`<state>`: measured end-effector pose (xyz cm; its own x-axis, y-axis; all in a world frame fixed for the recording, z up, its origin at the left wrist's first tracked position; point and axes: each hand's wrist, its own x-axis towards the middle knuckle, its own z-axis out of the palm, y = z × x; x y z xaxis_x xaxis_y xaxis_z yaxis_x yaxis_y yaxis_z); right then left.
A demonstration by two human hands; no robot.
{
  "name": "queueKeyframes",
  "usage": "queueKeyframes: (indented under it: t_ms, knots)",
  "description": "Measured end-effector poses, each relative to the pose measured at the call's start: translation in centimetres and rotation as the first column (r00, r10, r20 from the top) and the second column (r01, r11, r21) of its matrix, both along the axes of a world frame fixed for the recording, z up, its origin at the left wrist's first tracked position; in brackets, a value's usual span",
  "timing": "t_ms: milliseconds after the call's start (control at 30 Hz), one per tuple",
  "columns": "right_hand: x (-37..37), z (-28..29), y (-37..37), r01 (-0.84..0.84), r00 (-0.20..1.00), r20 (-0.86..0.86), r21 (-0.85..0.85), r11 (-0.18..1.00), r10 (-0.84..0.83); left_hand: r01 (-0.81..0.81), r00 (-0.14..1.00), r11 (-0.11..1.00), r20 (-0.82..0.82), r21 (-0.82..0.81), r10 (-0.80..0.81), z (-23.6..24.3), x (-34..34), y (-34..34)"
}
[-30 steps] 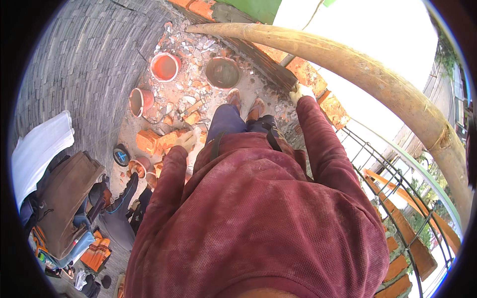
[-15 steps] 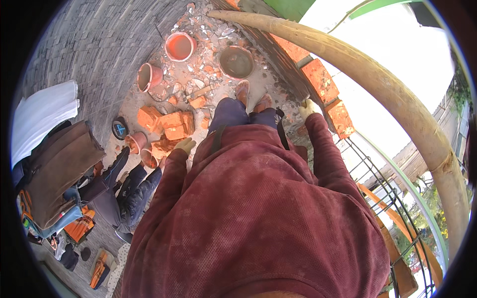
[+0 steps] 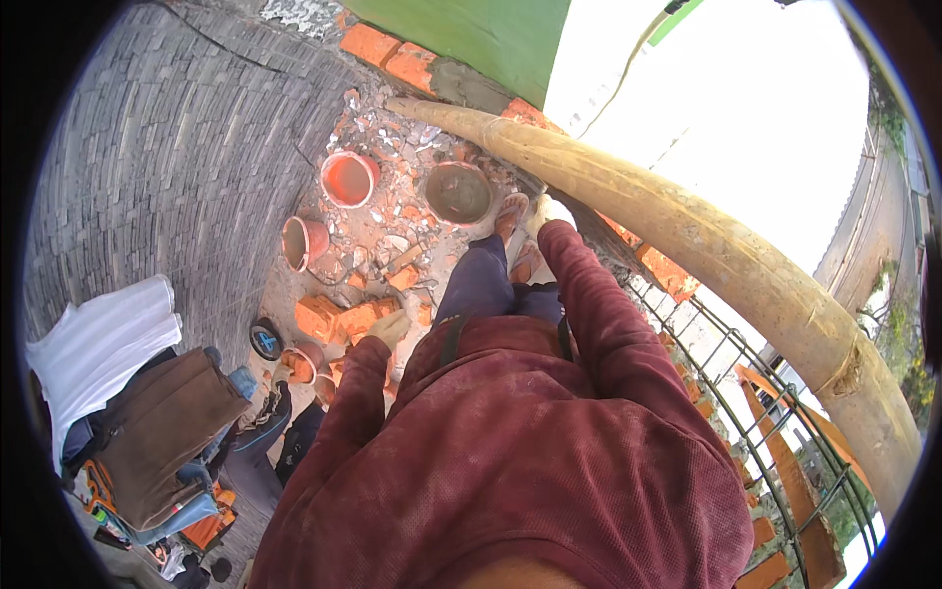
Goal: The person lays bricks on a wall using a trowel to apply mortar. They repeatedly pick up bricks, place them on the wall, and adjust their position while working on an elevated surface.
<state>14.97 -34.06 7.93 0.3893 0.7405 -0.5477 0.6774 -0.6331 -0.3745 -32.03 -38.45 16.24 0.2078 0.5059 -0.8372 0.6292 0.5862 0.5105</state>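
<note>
My right hand (image 3: pixel 551 212), in a pale glove, is at the low brick wall beside the bamboo pole (image 3: pixel 677 201). Its fingers are curled around something small that I cannot make out. Lower and to the left hangs my left hand (image 3: pixel 391 329), also pale-gloved, fingers loosely extended and nothing visible in them. Just beyond it lie orange bricks (image 3: pixel 339 319) in a loose pile. Ahead of my feet sits a round basin of grey mortar (image 3: pixel 458 193). To its left are a red-orange bucket (image 3: pixel 345 179) and a second bucket (image 3: pixel 318 240) with its opening turned toward me.
Broken brick and rubble (image 3: pixel 397 196) cover the ground ahead. Clothes (image 3: pixel 162 432) hang at the left by a grey patterned wall (image 3: pixel 186 147). A steel rebar cage (image 3: pixel 756 393) runs along my right. A green panel (image 3: pixel 491 39) stands behind the far bricks (image 3: pixel 392 54).
My view has shifted, showing more of the far bricks and green panel. My right hand has moved forward and left along the wall; my left hand now appears closer to the brick pile.
</note>
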Motion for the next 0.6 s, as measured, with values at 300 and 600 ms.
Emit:
queueKeyframes:
  t_ms: [300,600]
  knots:
    - [4.7,3.0,-6.4,0.19,0.957,-0.191,-0.155,0.97,-0.218,-0.036,0.996,0.827,-0.045,0.561,0.074,10.6,13.2,17.1]
    - [0.6,7.6,-14.9,0.468,0.867,-0.066,-0.233,0.853,-0.494,-0.558,0.767,-0.301,0.342,0.773,-0.543,34.0,44.0,28.9]
